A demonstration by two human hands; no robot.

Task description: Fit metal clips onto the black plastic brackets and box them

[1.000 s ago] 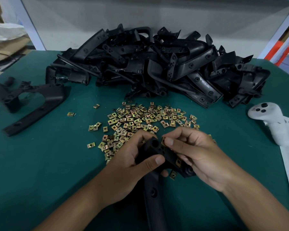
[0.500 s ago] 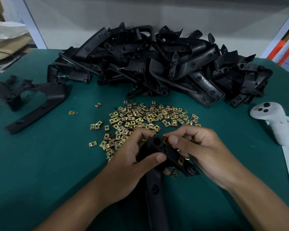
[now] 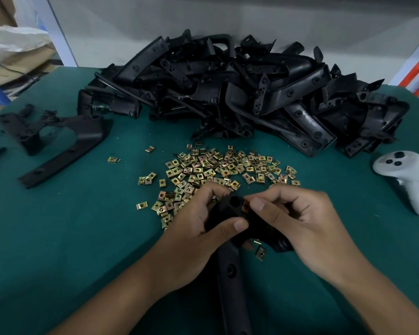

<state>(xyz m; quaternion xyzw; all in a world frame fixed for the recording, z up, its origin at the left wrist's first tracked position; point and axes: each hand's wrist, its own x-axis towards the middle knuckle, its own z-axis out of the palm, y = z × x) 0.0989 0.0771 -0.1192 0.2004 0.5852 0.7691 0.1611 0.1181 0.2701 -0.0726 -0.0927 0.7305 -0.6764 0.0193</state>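
Your left hand curls around the upper end of one long black plastic bracket, thumb across its front and fingers behind, holding it above the near-centre of the green felt tabletop. Your right hand has its fingers bent, with thumb and forefinger pinching one small brass-coloured square metal clip against the bracket's top edge, beside a round hole. A second clip sits on the bracket's lower arm, and one loose clip lies just below it on the tabletop.

Just beyond your hands, a scatter of loose clips, too many to count, spreads over the tabletop's middle, with a few strays to its left. Along the far edge rises one large heap of black plastic brackets, tangled and uncountable. One separate black bracket lies flat near the left edge. One white handheld controller rests at the right edge.
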